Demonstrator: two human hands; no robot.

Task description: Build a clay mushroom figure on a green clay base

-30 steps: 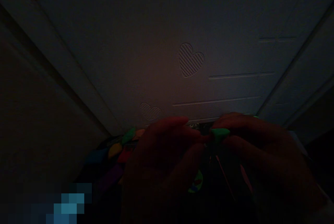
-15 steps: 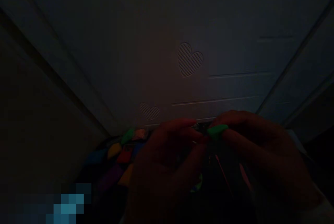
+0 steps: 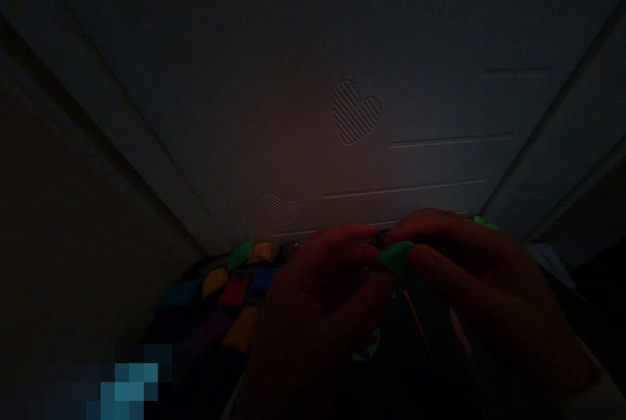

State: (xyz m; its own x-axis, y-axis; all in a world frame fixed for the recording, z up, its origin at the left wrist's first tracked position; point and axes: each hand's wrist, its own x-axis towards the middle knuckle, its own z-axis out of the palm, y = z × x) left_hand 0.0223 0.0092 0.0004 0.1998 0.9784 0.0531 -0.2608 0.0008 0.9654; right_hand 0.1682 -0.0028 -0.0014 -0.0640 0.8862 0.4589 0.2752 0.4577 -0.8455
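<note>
In dim light, a small green piece of modelling clay (image 3: 397,257) sits between the fingertips of both hands. My right hand (image 3: 493,289) pinches its right edge with thumb and forefinger. From the other side, my left hand (image 3: 317,309) has its thumb and fingers closed on the clay's left edge. Below them lie a thin pink stick-like tool (image 3: 418,322) and a wider pink blade-shaped tool (image 3: 458,329), partly covered by my right hand. A round item with green and other colours (image 3: 366,348) shows beside my left wrist, mostly hidden.
Several coloured lumps or packs lie at the left, among them red (image 3: 233,291), purple (image 3: 208,332) and orange (image 3: 242,329) ones. A pale panel with embossed hearts (image 3: 356,112) rises behind. Bright green bits (image 3: 484,222) show past my right hand, near a whitish item (image 3: 550,260).
The green clay has moved slightly left and down, and it is turned differently between the fingers. My left hand has shifted a little to the right. Green bits now show behind my right hand.
</note>
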